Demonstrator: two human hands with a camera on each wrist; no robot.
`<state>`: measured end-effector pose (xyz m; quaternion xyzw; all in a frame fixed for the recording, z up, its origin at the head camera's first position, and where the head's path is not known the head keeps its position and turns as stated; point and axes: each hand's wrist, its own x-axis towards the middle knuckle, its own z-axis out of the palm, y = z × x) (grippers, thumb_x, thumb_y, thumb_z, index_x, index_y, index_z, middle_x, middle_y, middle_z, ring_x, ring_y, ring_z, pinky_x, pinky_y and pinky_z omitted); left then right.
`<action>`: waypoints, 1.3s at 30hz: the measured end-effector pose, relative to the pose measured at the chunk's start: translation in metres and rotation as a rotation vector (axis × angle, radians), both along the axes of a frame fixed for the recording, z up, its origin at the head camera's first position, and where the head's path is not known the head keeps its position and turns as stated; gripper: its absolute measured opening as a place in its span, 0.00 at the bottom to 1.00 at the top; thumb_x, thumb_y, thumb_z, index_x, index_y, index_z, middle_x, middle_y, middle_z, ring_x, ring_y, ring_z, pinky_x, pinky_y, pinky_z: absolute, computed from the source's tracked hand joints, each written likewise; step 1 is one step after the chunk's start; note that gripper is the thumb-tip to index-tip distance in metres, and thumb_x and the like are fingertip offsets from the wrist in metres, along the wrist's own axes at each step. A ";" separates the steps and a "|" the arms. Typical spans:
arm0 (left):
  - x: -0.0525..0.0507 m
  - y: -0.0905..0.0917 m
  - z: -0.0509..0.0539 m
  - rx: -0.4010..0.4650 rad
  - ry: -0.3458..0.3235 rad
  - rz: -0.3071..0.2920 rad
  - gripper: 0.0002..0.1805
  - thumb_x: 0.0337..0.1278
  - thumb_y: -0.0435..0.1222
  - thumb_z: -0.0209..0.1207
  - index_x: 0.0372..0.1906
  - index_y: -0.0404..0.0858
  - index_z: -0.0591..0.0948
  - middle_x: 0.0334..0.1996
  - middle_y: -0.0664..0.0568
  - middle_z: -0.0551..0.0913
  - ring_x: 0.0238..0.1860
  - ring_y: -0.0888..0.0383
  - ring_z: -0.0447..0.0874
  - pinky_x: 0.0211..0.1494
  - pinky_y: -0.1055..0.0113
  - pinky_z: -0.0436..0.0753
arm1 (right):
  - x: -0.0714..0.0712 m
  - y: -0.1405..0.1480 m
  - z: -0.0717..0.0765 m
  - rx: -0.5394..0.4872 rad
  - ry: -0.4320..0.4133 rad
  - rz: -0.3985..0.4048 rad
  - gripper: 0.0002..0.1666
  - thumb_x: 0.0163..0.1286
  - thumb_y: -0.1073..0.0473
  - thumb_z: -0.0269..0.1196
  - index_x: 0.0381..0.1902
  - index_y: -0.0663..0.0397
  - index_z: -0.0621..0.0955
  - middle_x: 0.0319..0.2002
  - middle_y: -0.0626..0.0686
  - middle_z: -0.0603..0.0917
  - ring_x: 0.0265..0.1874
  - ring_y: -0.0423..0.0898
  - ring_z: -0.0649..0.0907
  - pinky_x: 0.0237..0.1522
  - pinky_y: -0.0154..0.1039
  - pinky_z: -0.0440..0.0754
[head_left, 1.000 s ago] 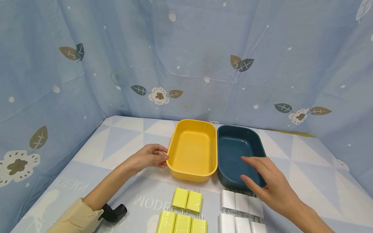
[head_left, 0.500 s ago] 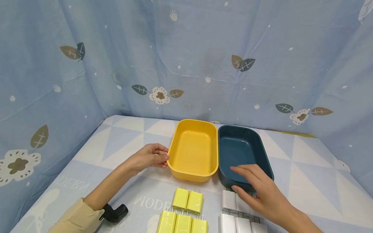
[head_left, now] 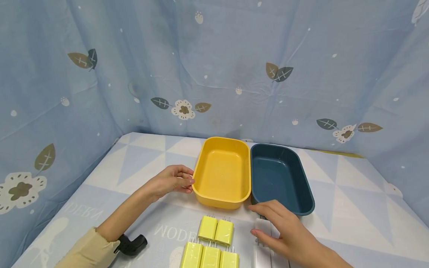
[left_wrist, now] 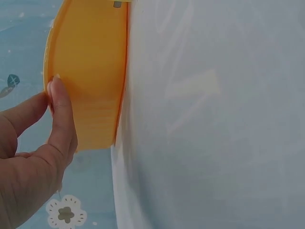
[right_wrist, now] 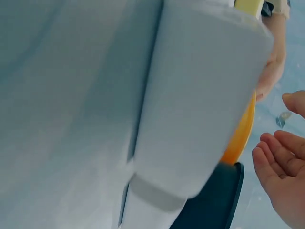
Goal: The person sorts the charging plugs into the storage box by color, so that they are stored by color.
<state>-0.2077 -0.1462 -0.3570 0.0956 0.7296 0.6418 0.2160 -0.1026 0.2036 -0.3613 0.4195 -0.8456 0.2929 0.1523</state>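
From my station, the biggest thing I see is the blue curtain (head_left: pixel 214 56) on the far, left and right sides, printed with leaves and pale flowers. In front of it lies the surface (head_left: pixel 348 193), its cover patterned in white and pale-blue triangles.

Far on that surface I have two rounded rectangular bins side by side: the yellow bin (head_left: pixel 222 173) to the left, the dark teal bin (head_left: pixel 276 176) just right of it, slightly turned, its near end angled to the right.

A beige sleeve (head_left: pixel 90 249) comes in at near left. Beyond it, the left hand (head_left: pixel 172 180) is at the yellow bin's left side; I read its grip as pinched on the rim, and my left wrist view shows thumb and fingertips meeting there. The right hand (head_left: pixel 281 227) is over the white chargers (head_left: pixel 261 257), near the teal bin; its grip is apart, thumb well clear of the fingers.

Those white chargers lie near right, partly hidden from me by that hand. Left of them, I count five yellow chargers (head_left: pixel 223 232), two farther and three nearer, prongs pointing far. A curved black piece (head_left: pixel 132 245) shows beside the sleeve.
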 end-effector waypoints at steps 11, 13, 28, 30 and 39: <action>-0.002 0.001 -0.001 0.012 -0.007 -0.001 0.20 0.64 0.27 0.61 0.56 0.22 0.70 0.38 0.42 0.80 0.34 0.53 0.85 0.46 0.59 0.87 | 0.004 -0.013 -0.008 0.103 -0.088 -0.050 0.29 0.65 0.43 0.69 0.62 0.42 0.76 0.52 0.38 0.77 0.44 0.36 0.76 0.43 0.31 0.82; -0.002 0.001 -0.001 0.015 -0.005 -0.010 0.20 0.64 0.27 0.61 0.56 0.21 0.70 0.38 0.41 0.81 0.34 0.52 0.85 0.46 0.59 0.87 | 0.004 -0.015 -0.008 0.120 -0.107 -0.061 0.29 0.66 0.42 0.68 0.61 0.43 0.77 0.51 0.37 0.77 0.43 0.35 0.75 0.42 0.31 0.81; -0.001 -0.003 0.000 0.011 -0.001 -0.026 0.21 0.64 0.29 0.61 0.56 0.21 0.70 0.38 0.42 0.81 0.35 0.52 0.85 0.48 0.57 0.87 | 0.002 -0.034 -0.005 0.305 -0.234 -0.105 0.33 0.67 0.31 0.60 0.53 0.51 0.81 0.48 0.42 0.80 0.45 0.36 0.76 0.45 0.37 0.83; 0.000 -0.003 -0.001 0.014 -0.003 -0.028 0.21 0.64 0.28 0.61 0.56 0.21 0.70 0.37 0.42 0.81 0.35 0.52 0.85 0.49 0.56 0.86 | 0.000 -0.037 -0.006 0.327 -0.280 -0.111 0.33 0.66 0.29 0.59 0.53 0.49 0.81 0.48 0.41 0.80 0.45 0.36 0.76 0.46 0.38 0.83; -0.001 -0.003 -0.001 0.016 0.001 -0.032 0.22 0.64 0.29 0.62 0.56 0.21 0.69 0.38 0.42 0.81 0.35 0.52 0.85 0.48 0.57 0.87 | -0.006 -0.048 -0.005 0.419 -0.447 -0.147 0.36 0.62 0.26 0.61 0.55 0.45 0.81 0.48 0.39 0.79 0.45 0.36 0.76 0.49 0.42 0.83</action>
